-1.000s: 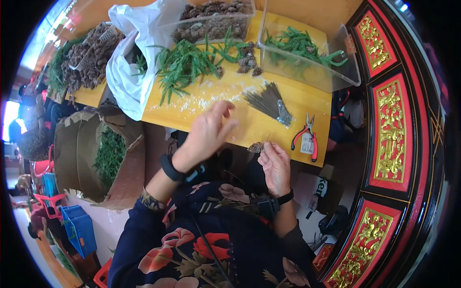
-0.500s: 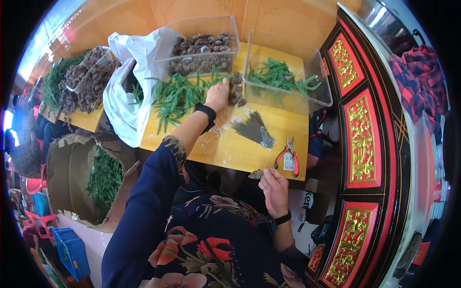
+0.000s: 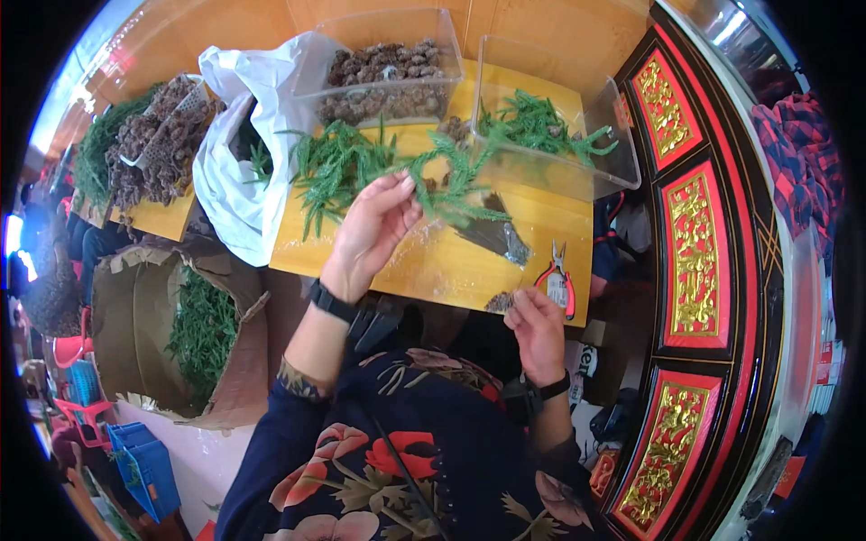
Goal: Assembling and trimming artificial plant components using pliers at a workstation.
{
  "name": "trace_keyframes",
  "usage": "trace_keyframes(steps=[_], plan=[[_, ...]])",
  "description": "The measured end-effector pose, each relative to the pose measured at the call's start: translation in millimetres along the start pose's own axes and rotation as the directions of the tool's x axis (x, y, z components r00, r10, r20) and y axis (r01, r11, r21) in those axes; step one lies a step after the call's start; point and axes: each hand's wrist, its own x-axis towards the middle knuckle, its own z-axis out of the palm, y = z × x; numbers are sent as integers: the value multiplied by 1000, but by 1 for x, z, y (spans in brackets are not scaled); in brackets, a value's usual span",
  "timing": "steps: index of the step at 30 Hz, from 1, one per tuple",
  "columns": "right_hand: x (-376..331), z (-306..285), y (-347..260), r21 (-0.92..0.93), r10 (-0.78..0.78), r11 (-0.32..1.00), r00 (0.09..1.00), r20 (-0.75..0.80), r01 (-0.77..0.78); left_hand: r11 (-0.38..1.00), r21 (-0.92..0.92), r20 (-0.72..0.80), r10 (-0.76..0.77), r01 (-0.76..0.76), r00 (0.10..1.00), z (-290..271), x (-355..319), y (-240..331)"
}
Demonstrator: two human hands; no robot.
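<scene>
**Two pinches, two pieces apart**

Our left hand (image 3: 377,221) pinches a green needle-leaved sprig (image 3: 462,185) above the yellow table (image 3: 433,279); our right hand (image 3: 539,338) holds a small brown pine cone (image 3: 500,302) in its fingertips at the near edge, beside the red-handled pliers (image 3: 558,263). We judge this a pairing step; the next move seems to call for bringing both together, each pinch kept firm.

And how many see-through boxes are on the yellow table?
2: the pinecone box at the back, and the green-sprig box just right of it.
</scene>
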Motion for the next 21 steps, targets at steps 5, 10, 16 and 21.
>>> trace_keyframes(steps=[5, 10, 16, 21], plan=[[8, 33, -19, -83, -34, 996, 998, 60, 39, 995, -77, -92, -77, 70, 993, -1, -48, -15], [14, 49, -24, -108, -101, 987, 977, 187, 122, 996, -76, -159, -51, 40, 986, -10, -65, -19], [29, 67, -28, -311, -223, 900, 935, 277, 306, 999, -38, -198, -37, 30, 980, -2, -73, -22], [46, 77, -31, -553, -69, 796, 945, 319, 245, 996, -41, -132, -78, 74, 988, -5, -78, -27]])
